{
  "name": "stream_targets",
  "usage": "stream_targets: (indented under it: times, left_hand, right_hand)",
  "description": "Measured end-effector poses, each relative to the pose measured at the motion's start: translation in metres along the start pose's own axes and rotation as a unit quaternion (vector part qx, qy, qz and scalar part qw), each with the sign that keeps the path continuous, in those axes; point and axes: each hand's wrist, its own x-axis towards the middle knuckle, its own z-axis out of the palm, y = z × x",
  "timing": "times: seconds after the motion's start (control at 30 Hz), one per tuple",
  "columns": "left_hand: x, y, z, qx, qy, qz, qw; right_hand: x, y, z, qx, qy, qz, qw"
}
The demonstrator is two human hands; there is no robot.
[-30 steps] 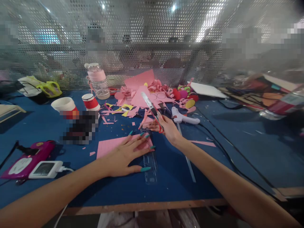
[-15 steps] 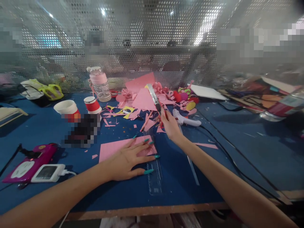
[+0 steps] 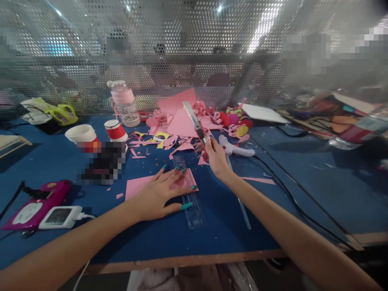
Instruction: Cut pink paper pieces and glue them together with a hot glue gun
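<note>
My left hand (image 3: pixel 157 194) lies flat, fingers spread, on a pink paper sheet (image 3: pixel 136 187) and on the clear plastic ruler (image 3: pixel 190 202) that runs along the sheet's right edge. My right hand (image 3: pixel 216 155) is closed around a utility knife (image 3: pixel 195 123) with a red handle. The knife is lifted off the table and its blade end points up and away, above the far end of the ruler.
Pink and yellow paper scraps (image 3: pixel 178 125) pile up behind the sheet. A white glue gun (image 3: pixel 236 150) with its black cord lies to the right. Paper cups (image 3: pixel 81 133), a pink bottle (image 3: pixel 124 103), a magenta device (image 3: pixel 39 202) and a white charger (image 3: pixel 60 216) sit on the left. A perforated metal screen stands behind.
My right hand has lifted the knife from near the top of the sheet and tilted it more upright. My left hand stays pressed on the sheet and ruler.
</note>
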Motion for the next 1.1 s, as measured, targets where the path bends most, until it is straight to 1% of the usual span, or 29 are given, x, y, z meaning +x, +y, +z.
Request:
stream_targets:
  times: [0.1,0.2,0.33,0.57,0.77,0.87,0.97,1.1]
  left_hand:
    - [0.000,-0.002,-0.004,0.002,0.011,0.011,1.000]
    - [0.001,-0.004,-0.006,-0.022,0.003,0.035,0.999]
    - [0.000,-0.007,-0.003,-0.059,-0.016,0.046,0.997]
    - [-0.002,-0.008,-0.003,-0.059,-0.041,0.032,0.997]
    - [0.000,-0.009,-0.006,-0.062,-0.022,0.031,0.997]
    - [0.000,-0.010,-0.008,-0.069,-0.014,0.050,0.996]
    - [0.001,-0.012,-0.011,-0.093,-0.026,0.072,0.993]
    - [0.001,-0.014,-0.012,-0.109,-0.059,0.074,0.990]
  right_hand:
    - [-0.001,-0.002,-0.003,0.069,0.007,0.067,0.995]
    - [-0.003,-0.004,-0.003,0.116,0.016,0.131,0.984]
    - [-0.003,-0.007,-0.004,0.187,0.017,0.172,0.967]
    - [-0.006,-0.019,-0.008,0.273,-0.016,0.208,0.939]
    - [-0.004,-0.016,-0.014,0.252,-0.036,0.182,0.950]
    - [-0.004,-0.014,-0.015,0.244,-0.041,0.178,0.952]
    - [-0.005,-0.014,-0.015,0.239,-0.043,0.181,0.953]
    - [-0.007,-0.016,-0.014,0.257,-0.041,0.194,0.946]
